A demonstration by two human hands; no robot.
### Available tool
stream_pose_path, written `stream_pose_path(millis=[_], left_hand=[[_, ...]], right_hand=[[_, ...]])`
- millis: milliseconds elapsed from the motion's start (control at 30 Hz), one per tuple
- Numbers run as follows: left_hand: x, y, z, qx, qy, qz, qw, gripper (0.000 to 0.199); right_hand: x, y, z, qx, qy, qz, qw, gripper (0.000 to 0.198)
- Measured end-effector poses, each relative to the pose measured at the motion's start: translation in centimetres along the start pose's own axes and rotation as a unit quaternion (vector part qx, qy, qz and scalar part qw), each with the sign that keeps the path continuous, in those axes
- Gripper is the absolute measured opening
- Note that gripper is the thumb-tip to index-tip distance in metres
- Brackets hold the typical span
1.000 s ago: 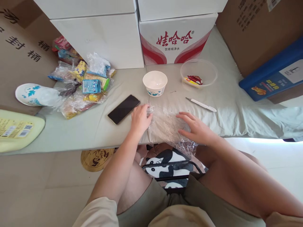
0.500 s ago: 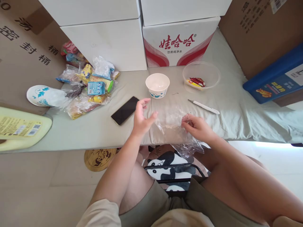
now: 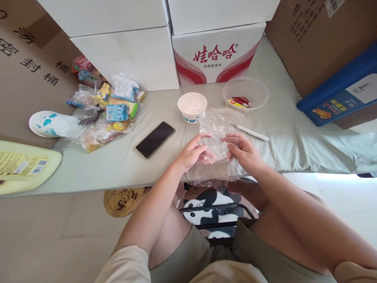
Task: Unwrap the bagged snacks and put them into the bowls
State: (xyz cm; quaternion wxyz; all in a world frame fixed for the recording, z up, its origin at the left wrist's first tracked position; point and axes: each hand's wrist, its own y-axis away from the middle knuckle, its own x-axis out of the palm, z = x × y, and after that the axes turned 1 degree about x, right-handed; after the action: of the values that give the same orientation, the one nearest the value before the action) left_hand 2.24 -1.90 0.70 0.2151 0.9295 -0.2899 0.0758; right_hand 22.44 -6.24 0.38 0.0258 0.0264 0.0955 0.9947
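A clear plastic bag point(image 3: 219, 120) is stretched between my two hands above the cloth-covered surface. My left hand point(image 3: 196, 151) grips its left side, thumb and fingers closed on the film. On the other side my right hand point(image 3: 242, 150) pinches the film too. Part of the bag hangs down over the front edge of the surface. Just behind it stands a paper bowl point(image 3: 192, 105) with blue leaf prints, touching or nearly touching the film. A white pen-like tool point(image 3: 251, 132) with a dark tip lies right of the bag, its tip near the film.
A phone point(image 3: 155, 139) lies left of my hands. Wrapped snacks point(image 3: 116, 113) are piled beside a tipped paper cup point(image 3: 48, 124). A clear plastic bowl point(image 3: 259, 92) holds small packets. A white carton point(image 3: 219, 59) stands behind, and a yellow jug point(image 3: 29, 167) and blue box point(image 3: 338, 98) flank the surface.
My left hand, open and off the bag before, has moved right and closed on it. The film is now raised and spread between both hands.
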Motion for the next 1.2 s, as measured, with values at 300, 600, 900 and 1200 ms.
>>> stream_pose_path(millis=[300,600,900,1200], left_hand=[[-1.2,0.2,-0.8,0.013,0.104,-0.019,0.994,0.027],[-1.9,-0.7,0.6,0.123,-0.193,-0.106,0.968,0.023],[-0.7,0.0,0.1,0.100,0.060,-0.045,0.992,0.057],[-0.7,-0.3,0.4,0.028,0.025,-0.042,0.998,0.034]], right_hand=[[-1.0,0.5,1.0,-0.047,-0.026,0.025,0.998,0.013],[-1.9,-0.4,0.3,0.019,0.032,-0.019,0.999,0.040],[-1.2,-0.1,0.6,-0.025,-0.007,-0.035,0.999,0.074],[-1.0,0.1,0.8,0.044,0.039,0.061,0.996,0.032]])
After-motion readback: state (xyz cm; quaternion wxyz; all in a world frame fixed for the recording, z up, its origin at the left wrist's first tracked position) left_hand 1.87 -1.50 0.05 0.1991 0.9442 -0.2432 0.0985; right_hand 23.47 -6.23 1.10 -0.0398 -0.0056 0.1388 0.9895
